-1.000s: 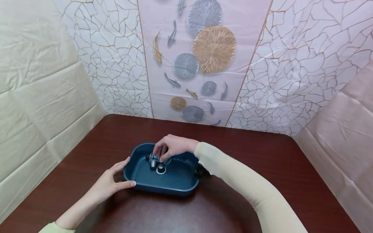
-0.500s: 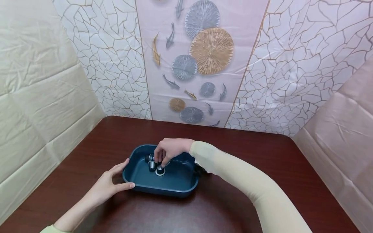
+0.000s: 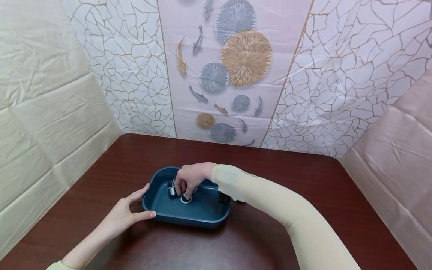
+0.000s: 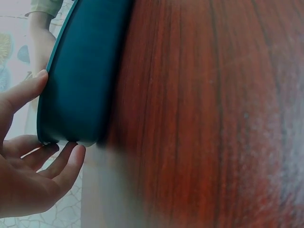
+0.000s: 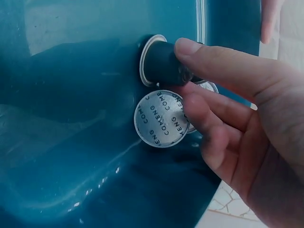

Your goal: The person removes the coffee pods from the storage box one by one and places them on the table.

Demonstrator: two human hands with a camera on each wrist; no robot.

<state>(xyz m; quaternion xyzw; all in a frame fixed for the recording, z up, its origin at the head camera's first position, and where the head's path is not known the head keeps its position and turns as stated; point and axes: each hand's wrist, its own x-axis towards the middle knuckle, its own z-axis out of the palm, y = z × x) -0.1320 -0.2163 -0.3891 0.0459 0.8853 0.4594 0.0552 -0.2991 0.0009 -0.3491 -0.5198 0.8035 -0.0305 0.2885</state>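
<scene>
A dark blue rectangular tray [image 3: 202,210] with rounded corners rests on the table. My left hand [image 3: 126,212] holds its left end, thumb on the near rim and fingers against the end wall, as the left wrist view also shows. My right hand [image 3: 193,177] reaches down into the tray. Its thumb and fingers pinch a dark coffee capsule [image 5: 164,64] that has a silver rim. Right beside it a second coffee capsule shows its silver printed lid [image 5: 159,118], partly behind the fingertips. A silver-and-black capsule [image 3: 171,192] lies to the left of the hand.
The brown wooden table [image 3: 276,168] extends around the tray. Patterned cloth [image 3: 216,75] hangs behind the table, with pale cloth [image 3: 47,123] along the left side and more on the right. A black device [image 3: 224,198] sits under the right cuff.
My right hand has shifted left and lower in the tray, from the capsules farther back to the nearer dark one. My left hand stays on the tray's end.
</scene>
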